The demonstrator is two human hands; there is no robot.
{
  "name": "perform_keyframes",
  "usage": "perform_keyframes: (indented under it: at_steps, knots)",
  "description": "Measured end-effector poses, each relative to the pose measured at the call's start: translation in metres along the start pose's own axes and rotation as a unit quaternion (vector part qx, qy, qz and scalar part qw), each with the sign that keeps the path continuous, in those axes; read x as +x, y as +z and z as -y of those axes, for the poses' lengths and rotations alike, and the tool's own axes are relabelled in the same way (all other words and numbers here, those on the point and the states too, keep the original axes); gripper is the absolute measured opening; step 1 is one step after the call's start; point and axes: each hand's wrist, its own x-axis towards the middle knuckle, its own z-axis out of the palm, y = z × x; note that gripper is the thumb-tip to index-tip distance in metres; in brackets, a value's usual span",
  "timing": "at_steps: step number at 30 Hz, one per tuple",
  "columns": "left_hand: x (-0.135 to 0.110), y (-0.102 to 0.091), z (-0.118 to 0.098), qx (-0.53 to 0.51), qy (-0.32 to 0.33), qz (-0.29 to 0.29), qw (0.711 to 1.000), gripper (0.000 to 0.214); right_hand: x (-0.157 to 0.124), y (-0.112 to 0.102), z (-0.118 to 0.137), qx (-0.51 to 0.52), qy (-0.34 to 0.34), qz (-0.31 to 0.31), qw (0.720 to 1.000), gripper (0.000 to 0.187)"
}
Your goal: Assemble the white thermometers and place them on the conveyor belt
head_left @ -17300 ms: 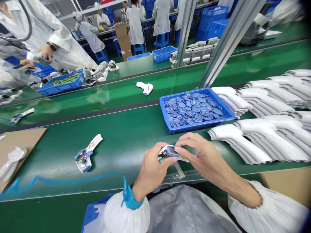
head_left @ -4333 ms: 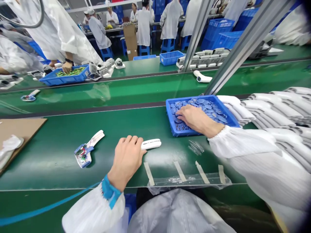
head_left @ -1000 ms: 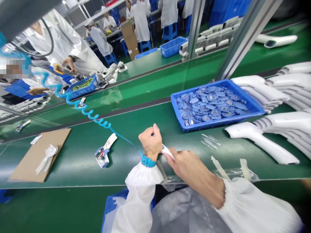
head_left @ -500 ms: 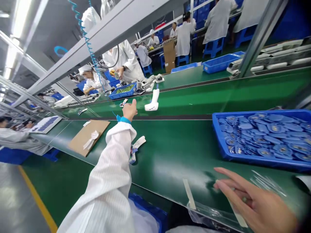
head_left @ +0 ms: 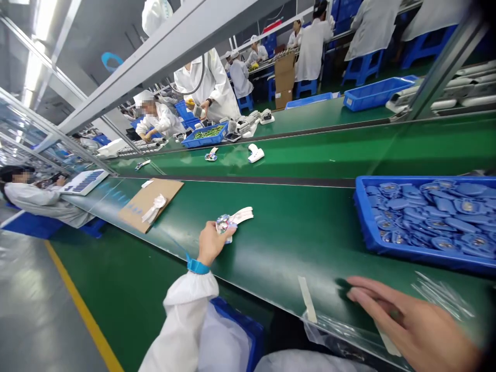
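My left hand (head_left: 210,242) is closed on an open white thermometer half (head_left: 233,219) with its circuit board showing, at the green bench top (head_left: 294,232). My right hand (head_left: 403,320) lies near the bench's front edge with fingers stretched out flat, holding nothing, beside strips of tape (head_left: 307,298) and a clear plastic film. A blue tray (head_left: 372,243) of small blue parts stands to the right. On the far conveyor belt (head_left: 329,150) lies a closed white thermometer (head_left: 255,153).
A brown cardboard sheet (head_left: 149,201) with a white scrap lies at the left of the bench. Another part (head_left: 211,155) rides the belt. Across it, people in white coats work at a blue tray (head_left: 207,135). A metal rail (head_left: 163,51) runs overhead.
My left hand let the closed thermometer go on the far belt, came back and took hold of the open half on the bench. My right hand stayed near the front edge.
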Motion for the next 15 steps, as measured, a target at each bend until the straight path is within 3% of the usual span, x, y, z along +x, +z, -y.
perform_keyframes:
  at_steps: [3, 6, 9, 12, 15]
  knots:
    - [-0.026, 0.033, -0.019, -0.114, 0.068, 0.057, 0.989, 0.044, 0.024, -0.005, 0.048, 0.025, -0.035, 0.031, 0.999, 0.039]
    - [-0.063, 0.056, -0.048, -0.196, 0.139, 0.132, 0.962, 0.03, 0.04, -0.013, 0.081, 0.037, -0.097, -0.02, 0.994, 0.033]
    - [-0.101, 0.067, -0.074, -0.257, 0.207, 0.229, 0.916, 0.018, 0.049, -0.023, 0.088, 0.025, -0.15, -0.053, 0.987, 0.028]
    - [-0.127, 0.071, -0.092, -0.278, 0.247, 0.316, 0.873, 0.018, 0.047, -0.032, 0.081, -0.019, -0.176, -0.038, 0.983, 0.02]
    - [-0.14, 0.076, -0.101, -0.233, 0.275, 0.349, 0.865, 0.017, 0.033, -0.042, 0.08, -0.093, -0.195, -0.037, 0.976, 0.022]
